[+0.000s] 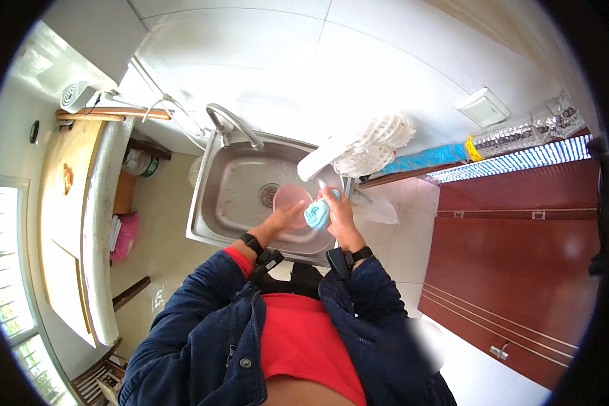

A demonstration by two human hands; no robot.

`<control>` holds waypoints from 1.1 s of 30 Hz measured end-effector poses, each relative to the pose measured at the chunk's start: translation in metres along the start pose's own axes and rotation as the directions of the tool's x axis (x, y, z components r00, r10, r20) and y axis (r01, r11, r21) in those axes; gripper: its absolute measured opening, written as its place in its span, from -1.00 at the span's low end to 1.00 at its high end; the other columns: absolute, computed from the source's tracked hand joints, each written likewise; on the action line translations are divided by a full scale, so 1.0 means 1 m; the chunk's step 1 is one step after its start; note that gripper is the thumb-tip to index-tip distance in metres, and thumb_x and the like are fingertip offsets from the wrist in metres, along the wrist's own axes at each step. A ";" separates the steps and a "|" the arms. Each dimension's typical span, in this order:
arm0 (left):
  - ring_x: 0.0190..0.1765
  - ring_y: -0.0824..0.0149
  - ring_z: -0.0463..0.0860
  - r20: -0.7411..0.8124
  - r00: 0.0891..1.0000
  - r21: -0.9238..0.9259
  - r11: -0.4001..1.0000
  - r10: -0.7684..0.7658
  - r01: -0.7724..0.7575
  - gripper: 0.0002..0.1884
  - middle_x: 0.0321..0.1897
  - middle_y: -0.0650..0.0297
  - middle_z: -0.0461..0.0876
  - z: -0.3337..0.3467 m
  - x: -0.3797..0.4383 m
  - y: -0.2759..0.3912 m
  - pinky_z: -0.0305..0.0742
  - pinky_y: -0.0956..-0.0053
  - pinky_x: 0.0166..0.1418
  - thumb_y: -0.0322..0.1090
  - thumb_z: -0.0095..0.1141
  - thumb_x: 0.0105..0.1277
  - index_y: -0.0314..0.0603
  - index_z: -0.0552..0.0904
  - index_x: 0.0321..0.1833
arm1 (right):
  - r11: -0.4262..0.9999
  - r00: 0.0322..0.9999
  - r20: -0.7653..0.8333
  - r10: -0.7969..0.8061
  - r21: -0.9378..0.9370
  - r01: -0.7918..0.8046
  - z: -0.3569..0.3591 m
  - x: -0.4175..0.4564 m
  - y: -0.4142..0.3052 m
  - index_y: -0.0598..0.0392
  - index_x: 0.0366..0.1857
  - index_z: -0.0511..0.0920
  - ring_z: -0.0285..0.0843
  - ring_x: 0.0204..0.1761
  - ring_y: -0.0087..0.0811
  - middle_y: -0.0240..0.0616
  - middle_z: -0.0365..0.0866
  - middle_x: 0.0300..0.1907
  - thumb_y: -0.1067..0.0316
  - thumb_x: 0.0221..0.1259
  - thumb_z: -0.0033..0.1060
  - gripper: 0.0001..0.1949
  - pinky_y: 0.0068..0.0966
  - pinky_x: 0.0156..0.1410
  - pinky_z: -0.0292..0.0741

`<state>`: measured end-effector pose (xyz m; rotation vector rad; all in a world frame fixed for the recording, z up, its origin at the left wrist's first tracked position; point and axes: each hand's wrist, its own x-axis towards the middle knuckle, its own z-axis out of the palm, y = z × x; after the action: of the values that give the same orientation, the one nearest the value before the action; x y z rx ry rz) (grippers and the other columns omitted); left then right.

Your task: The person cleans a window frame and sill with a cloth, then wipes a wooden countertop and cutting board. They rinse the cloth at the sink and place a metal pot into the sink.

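Observation:
My left hand is over the near right part of a stainless steel sink, gripping the left near side of a pink translucent plastic bowl. A crumpled light-blue cloth is bunched in my right hand, just right of the bowl. Part of the cloth shows above my right fingers too. The bowl is tilted, and my left fingers hide part of its rim. The sink drain shows to the left of the bowl.
A curved metal faucet stands at the sink's back left. White foam netting and a white roll-like thing overhang its back right corner. A clear plastic bag hangs at the right. A wooden table stands left, a dark red door right.

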<state>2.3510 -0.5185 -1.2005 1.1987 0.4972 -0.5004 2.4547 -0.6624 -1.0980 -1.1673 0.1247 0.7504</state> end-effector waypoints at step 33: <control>-0.15 -0.16 0.68 -0.360 0.852 0.866 0.477 0.379 0.153 -0.44 -0.23 -0.16 0.68 -0.110 -0.062 0.070 0.59 0.07 -0.05 -0.04 0.13 0.25 -0.48 0.39 0.05 | 0.569 0.960 0.242 -0.142 -0.774 0.279 0.193 0.091 0.072 0.16 -0.52 0.59 0.63 -0.37 -0.17 -0.11 0.65 -0.48 0.36 0.17 -0.10 -0.77 -0.29 -0.16 0.52</control>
<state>2.3341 -0.3872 -1.1421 2.4300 0.6204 -0.2824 2.4262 -0.4393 -1.1162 -1.9481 -0.5541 0.6833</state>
